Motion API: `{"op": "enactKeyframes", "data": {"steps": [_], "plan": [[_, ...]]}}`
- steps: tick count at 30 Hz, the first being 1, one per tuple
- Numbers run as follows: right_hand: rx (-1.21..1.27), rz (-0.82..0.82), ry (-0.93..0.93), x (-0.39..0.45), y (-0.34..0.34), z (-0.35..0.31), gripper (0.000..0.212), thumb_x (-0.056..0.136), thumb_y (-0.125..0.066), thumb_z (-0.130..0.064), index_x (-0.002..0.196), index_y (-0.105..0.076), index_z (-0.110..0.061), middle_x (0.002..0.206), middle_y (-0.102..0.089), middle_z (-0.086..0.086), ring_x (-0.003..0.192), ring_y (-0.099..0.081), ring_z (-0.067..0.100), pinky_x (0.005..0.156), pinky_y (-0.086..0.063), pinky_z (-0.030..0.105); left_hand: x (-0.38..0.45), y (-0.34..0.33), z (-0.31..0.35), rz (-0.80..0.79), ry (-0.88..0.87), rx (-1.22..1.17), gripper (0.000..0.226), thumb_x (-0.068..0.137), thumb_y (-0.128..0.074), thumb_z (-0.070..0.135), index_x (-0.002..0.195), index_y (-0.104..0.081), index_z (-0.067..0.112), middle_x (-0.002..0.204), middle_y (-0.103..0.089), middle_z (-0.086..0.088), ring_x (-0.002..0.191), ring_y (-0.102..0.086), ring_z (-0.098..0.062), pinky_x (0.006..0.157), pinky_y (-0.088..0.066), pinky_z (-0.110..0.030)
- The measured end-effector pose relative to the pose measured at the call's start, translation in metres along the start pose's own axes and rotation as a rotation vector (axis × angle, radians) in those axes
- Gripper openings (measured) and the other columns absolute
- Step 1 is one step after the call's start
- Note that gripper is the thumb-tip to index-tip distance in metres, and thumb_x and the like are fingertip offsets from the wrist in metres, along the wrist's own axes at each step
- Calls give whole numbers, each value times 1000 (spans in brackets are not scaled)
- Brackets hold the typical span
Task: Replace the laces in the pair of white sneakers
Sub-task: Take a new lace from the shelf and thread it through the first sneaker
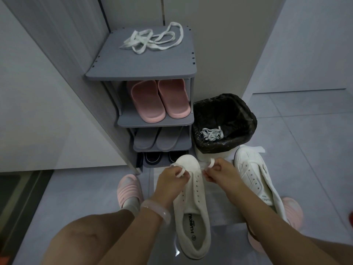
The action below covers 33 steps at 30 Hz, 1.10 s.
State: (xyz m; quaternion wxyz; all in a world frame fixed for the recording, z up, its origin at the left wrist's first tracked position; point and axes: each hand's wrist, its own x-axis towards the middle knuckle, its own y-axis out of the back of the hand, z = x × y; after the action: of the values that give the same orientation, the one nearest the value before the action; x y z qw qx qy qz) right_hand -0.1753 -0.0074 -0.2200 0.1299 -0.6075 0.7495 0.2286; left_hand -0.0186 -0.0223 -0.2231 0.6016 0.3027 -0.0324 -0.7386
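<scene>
- A person crouches over a white sneaker (191, 203) on the floor, toe pointing away from them, and both hands meet at its toe end.
- The left hand (169, 177) has its fingers curled, pinching one end of a white lace (180, 172) looped over its fingertips.
- The right hand (219, 172), just across the shoe from the left, pinches the other end of the lace, which curls up above its knuckles.
- The lace appears to run through the lowest eyelets; the eyelets nearer the wrists are bare, so lacing looks barely begun.
- The second sneaker (254, 176) lies just outside the right hand, unlaced, its tongue flopped open.
- Beyond the right hand stands a bin with a black liner (223, 121), a tangle of old laces (212, 133) in it.
- Well beyond both hands, another lace (152, 40) lies loose on top of a grey shoe rack (141, 67).
- The lace looks flat, soft and light, so it will twist and slip easily; it is best pinched close to the tip to feed it.
- The canvas shoe seems light and likely to slide, so steadying its side near the eyelets would help.
</scene>
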Motion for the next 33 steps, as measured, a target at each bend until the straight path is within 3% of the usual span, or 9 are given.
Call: {"op": "enactKeyframes", "data": {"steps": [6,9,13,17,19,23,27,31,33], "plan": [[-283,-33,45,6,-6,14,19,80,-64,-4,71,-63,-21,73,-68,11,79,-68,29,83,-55,44,3,-16,-11,-16,-36,152,13,83,-62,14,87,-73,9,74,-65,-1,69,-56,-10,53,-36,-9],[-480,-29,140,10,-7,14,8,83,-61,-7,76,-63,-9,71,-62,9,75,-63,27,72,-54,32,5,-21,-11,13,-50,126,13,84,-62,13,87,-74,8,81,-69,-3,74,-59,-11,53,-37,-7],[-761,-54,288,8,-7,13,33,89,-54,-13,62,-37,-21,63,-45,-7,67,-46,16,50,-29,15,5,-23,-11,23,-56,102,14,84,-60,12,85,-74,13,68,-60,8,64,-50,1,54,-37,-4],[-970,-13,420,2,-11,11,10,95,-43,-15,88,-50,-12,89,-60,6,80,-54,23,60,-27,24,2,-26,-11,26,-74,89,16,85,-59,14,78,-68,25,75,-63,7,68,-53,-1,59,-39,-13],[-1080,-5,491,-1,-16,11,13,96,-39,-13,99,-51,-9,98,-61,7,88,-57,24,65,-28,24,0,-27,-12,31,-78,93,14,85,-58,15,82,-70,21,79,-66,6,75,-58,-6,63,-41,-14],[-855,49,386,-7,-20,14,3,94,-43,-13,96,-46,-14,86,-59,4,79,-54,21,63,-30,26,1,-29,-13,43,-60,90,15,84,-59,16,87,-72,23,84,-69,4,81,-61,-11,68,-45,-20],[-671,86,311,-6,-16,19,20,91,-55,-15,74,-43,-16,66,-47,-5,62,-43,10,55,-27,23,3,-29,-14,35,-57,82,14,85,-60,17,86,-73,21,78,-65,6,76,-58,-8,65,-43,-17],[-878,23,371,-8,-19,23,18,96,-43,-16,89,-58,-7,90,-56,6,77,-46,13,58,-27,21,7,-30,-16,-19,-64,143,16,87,-57,18,75,-68,17,71,-61,6,71,-56,-10,61,-41,-17],[-948,-15,390,-13,-22,22,29,96,-34,-22,95,-58,-5,101,-54,8,87,-51,19,65,-31,20,10,-29,-18,-29,-75,204,21,87,-56,18,67,-63,18,73,-63,0,77,-59,-18,67,-46,-29]]}}
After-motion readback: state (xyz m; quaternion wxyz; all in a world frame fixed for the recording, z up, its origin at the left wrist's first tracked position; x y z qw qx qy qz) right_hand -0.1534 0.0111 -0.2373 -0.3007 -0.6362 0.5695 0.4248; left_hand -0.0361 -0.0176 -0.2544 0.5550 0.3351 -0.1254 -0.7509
